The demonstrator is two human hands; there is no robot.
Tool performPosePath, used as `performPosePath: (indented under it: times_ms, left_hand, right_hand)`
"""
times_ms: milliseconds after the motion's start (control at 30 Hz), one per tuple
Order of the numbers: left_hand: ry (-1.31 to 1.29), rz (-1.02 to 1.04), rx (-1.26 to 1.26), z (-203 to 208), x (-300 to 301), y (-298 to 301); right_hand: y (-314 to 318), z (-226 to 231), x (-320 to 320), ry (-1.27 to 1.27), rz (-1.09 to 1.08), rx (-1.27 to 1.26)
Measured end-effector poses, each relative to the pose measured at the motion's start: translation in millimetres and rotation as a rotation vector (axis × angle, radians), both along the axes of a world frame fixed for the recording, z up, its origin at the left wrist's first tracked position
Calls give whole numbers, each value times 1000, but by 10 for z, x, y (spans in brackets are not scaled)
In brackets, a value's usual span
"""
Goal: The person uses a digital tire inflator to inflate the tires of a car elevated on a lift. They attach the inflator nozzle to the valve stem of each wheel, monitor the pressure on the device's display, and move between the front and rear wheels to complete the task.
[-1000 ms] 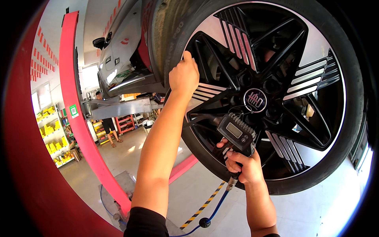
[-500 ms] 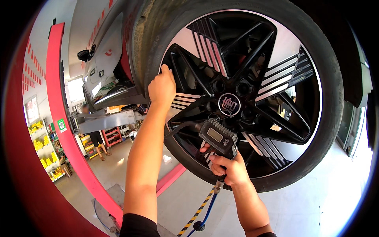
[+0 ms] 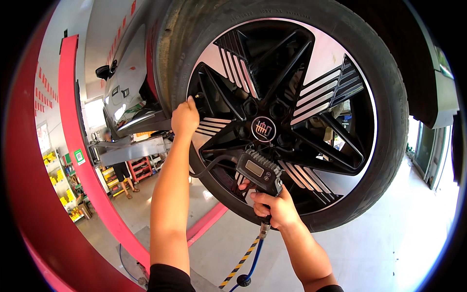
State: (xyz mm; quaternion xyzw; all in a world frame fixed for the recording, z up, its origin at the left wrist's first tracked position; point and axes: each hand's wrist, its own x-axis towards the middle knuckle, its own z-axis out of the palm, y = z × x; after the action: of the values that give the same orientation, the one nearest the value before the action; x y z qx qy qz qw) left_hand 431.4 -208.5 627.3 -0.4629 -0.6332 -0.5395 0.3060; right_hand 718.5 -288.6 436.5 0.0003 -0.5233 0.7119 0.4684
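Note:
A raised car wheel (image 3: 263, 129) fills the middle, with a black tyre (image 3: 384, 160) around a black-and-silver spoked rim. My right hand (image 3: 276, 207) grips a black tyre inflator (image 3: 257, 171) with a small screen, held in front of the lower rim. A black hose (image 3: 210, 166) runs from it to the left and passes behind my left forearm. My left hand (image 3: 185, 118) is closed at the rim's left edge, beside a small brass-coloured valve stem (image 3: 198, 96). Whatever its fingers hold is hidden. From the inflator's handle hangs a blue air hose (image 3: 255, 258).
A red lift post (image 3: 78, 121) stands left, near the grey car body (image 3: 131, 82). Behind it are a metal lift arm (image 3: 134, 150), shelves with yellow boxes (image 3: 58, 180) and a person (image 3: 124, 175). A yellow-and-black striped strip (image 3: 241, 260) shows below the wheel.
The wheel sits a little further left and lower in view. My left hand has shifted down and left relative to the rim edge, and the valve stem now shows. The inflator stays in my right hand.

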Motion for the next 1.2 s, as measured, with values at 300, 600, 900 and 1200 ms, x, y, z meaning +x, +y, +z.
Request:
performPosePath:
  times_ms: [300, 600, 900, 1200]
  left_hand:
    - [-1381, -1109, 460, -718, -1101, -119]
    - [-766, -967, 179, -763, -204, -308]
    - [18, -390, 22, -280, -177, -153]
    - [242, 46, -150, 95, 18, -333]
  right_hand:
    - [37, 14, 88, 191, -158, -71]
    - [-31, -16, 85, 174, -113, 20]
    - [-7, 14, -43, 147, -110, 8]
    - [16, 62, -158, 134, -44, 32]
